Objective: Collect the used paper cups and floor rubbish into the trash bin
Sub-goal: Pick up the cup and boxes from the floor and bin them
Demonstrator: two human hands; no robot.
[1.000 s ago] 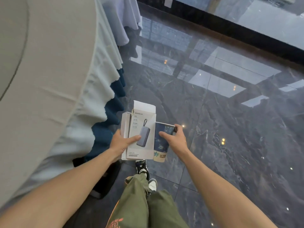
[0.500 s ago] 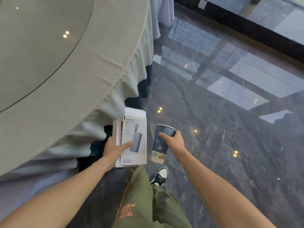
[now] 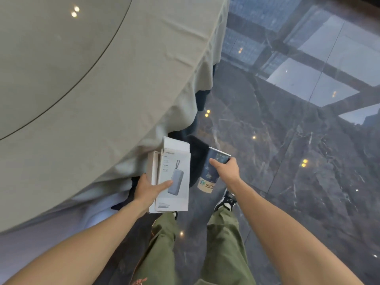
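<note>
My left hand [image 3: 148,189] grips a flat white cardboard box [image 3: 174,182] with a power bank pictured on it; its top flap stands open. A dark blue paper cup [image 3: 211,173] with a pale base hangs from my right hand [image 3: 226,170], fingers hooked over its rim. Both are held side by side in front of me, above the floor. No trash bin is in view.
A round table with a grey-green cloth [image 3: 102,89] fills the left, its skirt hanging beside the box. Glossy dark marble floor [image 3: 308,182] stretches to the right. My green trousers and a sneaker [image 3: 225,200] show below the hands.
The view has swung left and the table now fills more of the frame. Both hands keep their hold on the box and the cup, and my feet have stepped along.
</note>
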